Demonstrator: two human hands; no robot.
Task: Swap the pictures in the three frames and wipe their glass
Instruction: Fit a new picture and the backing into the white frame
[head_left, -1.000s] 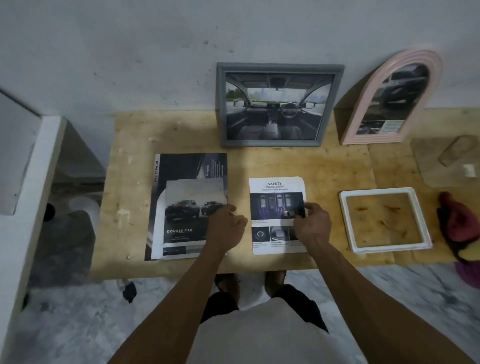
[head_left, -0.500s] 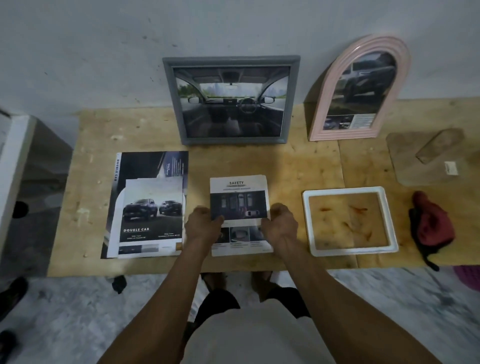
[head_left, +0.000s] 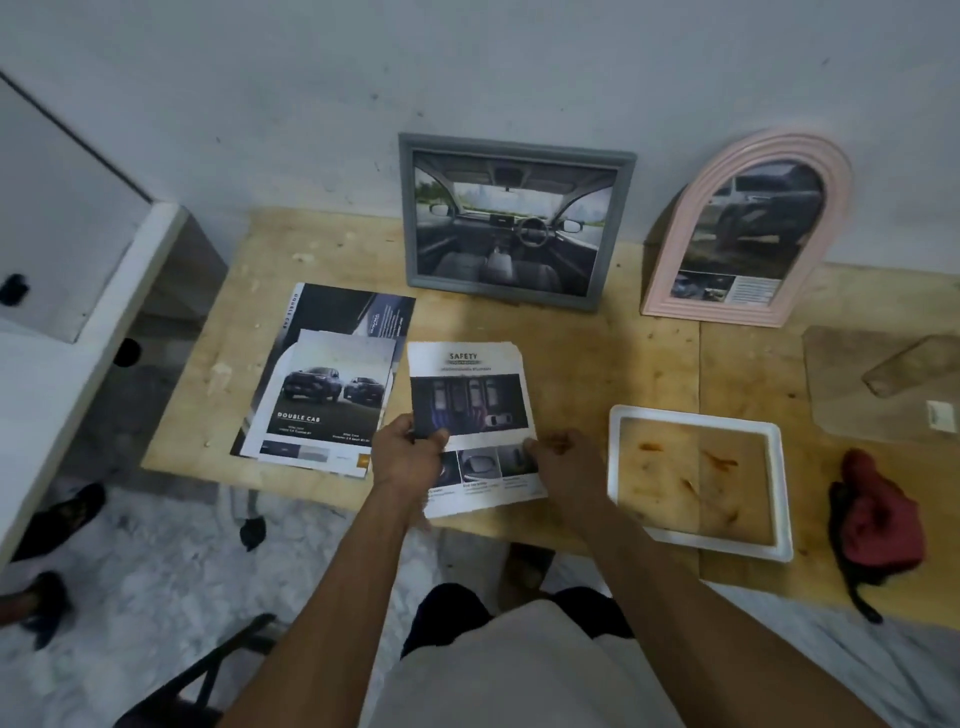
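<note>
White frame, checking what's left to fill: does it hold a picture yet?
No: the white frame lies flat on the table with only bare wood showing through it.

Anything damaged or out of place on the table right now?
The white frame lies flat with no picture in it; bare wood with orange stains shows through. The SAFETY sheet has ragged, torn-looking edges and overhangs the table's front edge.

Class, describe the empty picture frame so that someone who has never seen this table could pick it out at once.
On the wooden table against the wall, look near its front edge, right of the SAFETY sheet and left of the red cloth. The white frame lies flat there. Unlike the grey frame and pink arched frame leaning on the wall, it holds no picture.
</note>
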